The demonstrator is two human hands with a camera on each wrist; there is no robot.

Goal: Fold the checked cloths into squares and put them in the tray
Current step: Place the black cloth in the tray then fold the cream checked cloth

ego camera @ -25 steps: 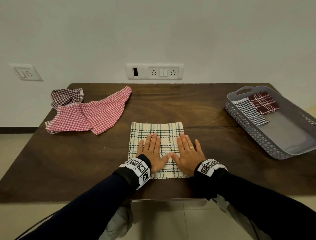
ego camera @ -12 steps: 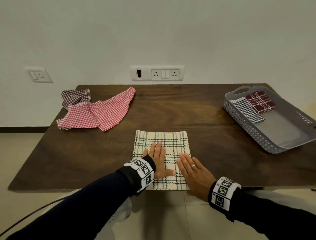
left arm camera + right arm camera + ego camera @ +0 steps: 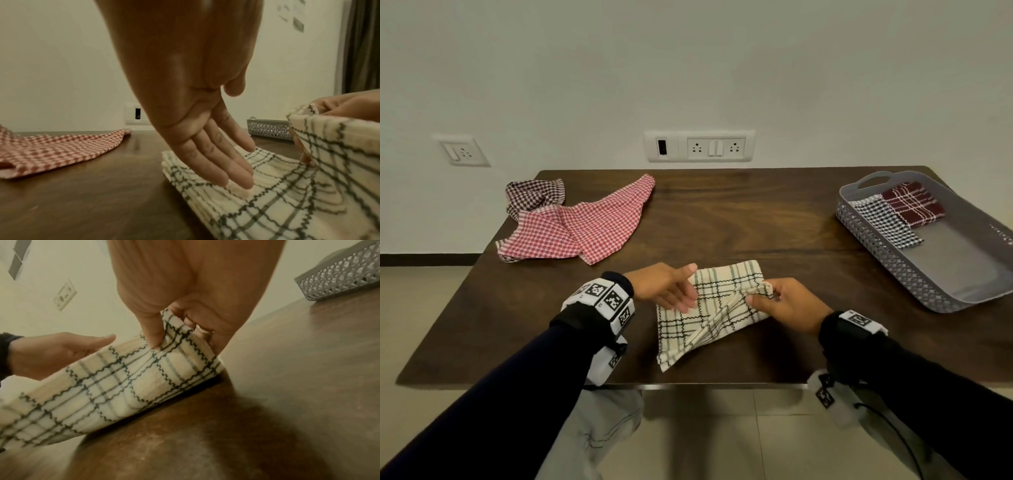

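Two flat hands were pressing the cream cloth [image 3: 717,308] before, but now the right hand [image 3: 786,305] pinches its edge up to fold again while the left hand [image 3: 666,291] stays open.

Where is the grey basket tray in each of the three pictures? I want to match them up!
Head view: the grey tray sits at the far right of the table, two folded cloths inside.
Left wrist view: only a strip of its lattice wall shows, right of middle, behind the cream checked cloth.
Right wrist view: one corner shows at the top right.
Shared landmark: the cream checked cloth, pinched by the right hand, appears in all three.
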